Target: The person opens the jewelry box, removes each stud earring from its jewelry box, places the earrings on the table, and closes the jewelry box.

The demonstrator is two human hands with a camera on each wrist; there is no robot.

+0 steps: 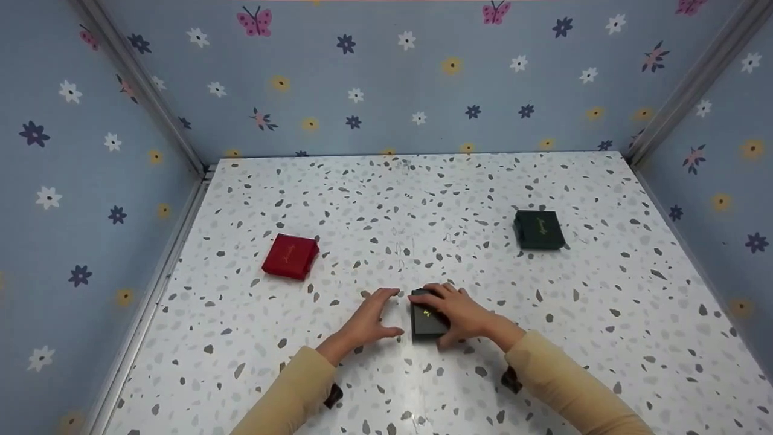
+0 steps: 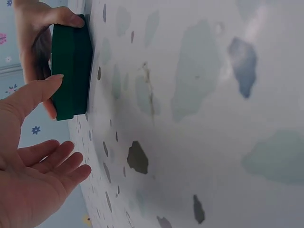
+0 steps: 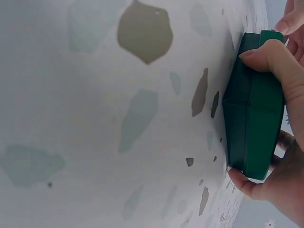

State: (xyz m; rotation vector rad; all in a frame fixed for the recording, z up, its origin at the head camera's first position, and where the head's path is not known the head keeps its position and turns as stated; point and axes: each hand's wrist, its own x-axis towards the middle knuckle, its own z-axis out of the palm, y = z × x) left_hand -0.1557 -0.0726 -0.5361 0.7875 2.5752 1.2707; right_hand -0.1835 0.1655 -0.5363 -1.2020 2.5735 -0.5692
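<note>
A small dark green box (image 1: 427,326) with gold marking on its lid sits on the speckled tabletop near the front middle. Over its right side lies my right hand (image 1: 459,311), gripping it with the thumb at the near edge and fingers at the far edge. To the left of the box, my left hand (image 1: 368,320) is held with fingers and thumb spread, and nothing is between them. In the left wrist view, the left thumb comes up close to the green box (image 2: 72,71); whether it touches cannot be told there.
A red box (image 1: 290,258) with gold lettering lies on the left of the white speckled table (image 1: 386,211). Another dark green box (image 1: 540,231) is farther back on the right. Flower-patterned panels (image 1: 386,78) enclose the table at the back and both sides.
</note>
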